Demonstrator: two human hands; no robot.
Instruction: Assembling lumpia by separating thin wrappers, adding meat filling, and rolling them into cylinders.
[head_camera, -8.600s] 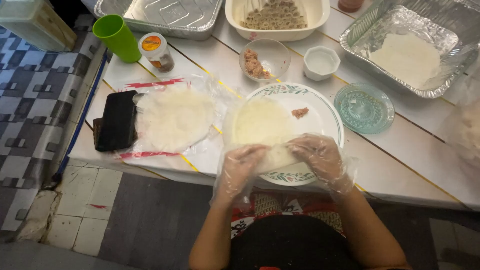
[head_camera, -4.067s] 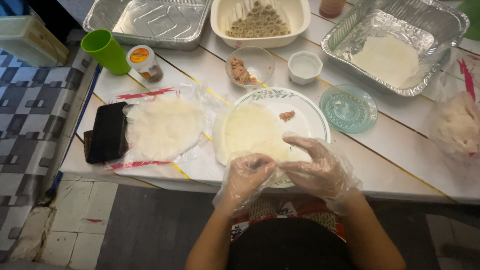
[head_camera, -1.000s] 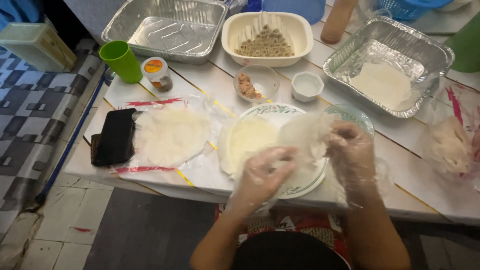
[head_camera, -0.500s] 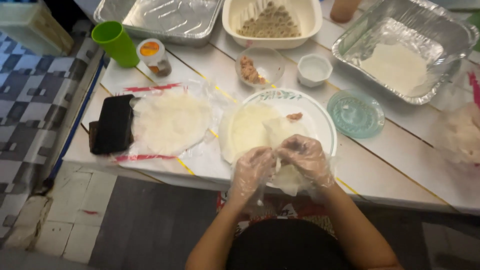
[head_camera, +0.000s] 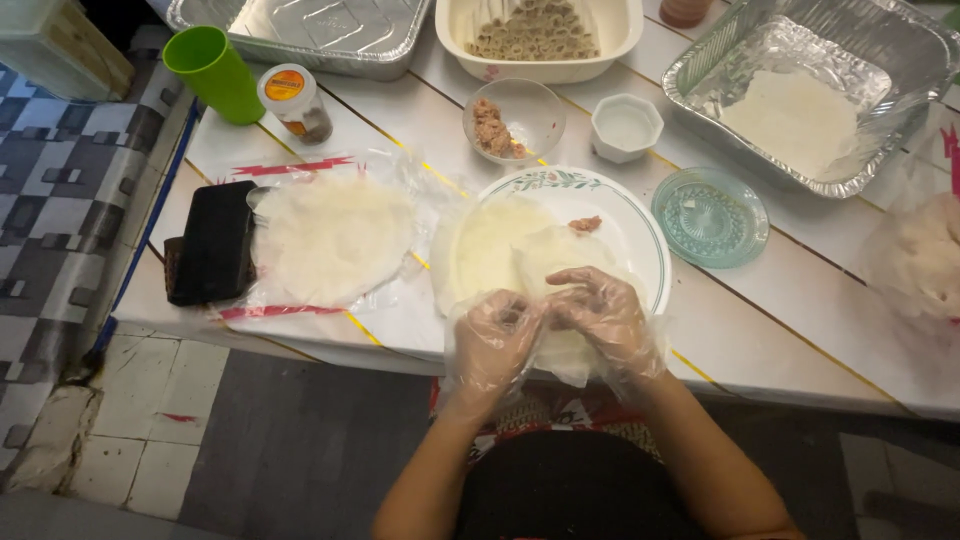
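A thin wrapper (head_camera: 560, 262), low and center in the frame, lies over the near rim of a flowered plate (head_camera: 640, 225) as 2 gloved hands work it. The left hand (head_camera: 495, 340) and right hand (head_camera: 605, 312) meet at its near edge, fingers (head_camera: 575, 280) curled and pinching the sheet. Best handled lightly and evenly, it seems, lest it tear. A stack of wrappers (head_camera: 335, 235) sits left, a filling bowl (head_camera: 515, 120) above, on the white surface (head_camera: 780, 320).

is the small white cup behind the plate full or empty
Empty, as far as shows: the small white cup stands upright behind the plate, its inside plain white with nothing visible.
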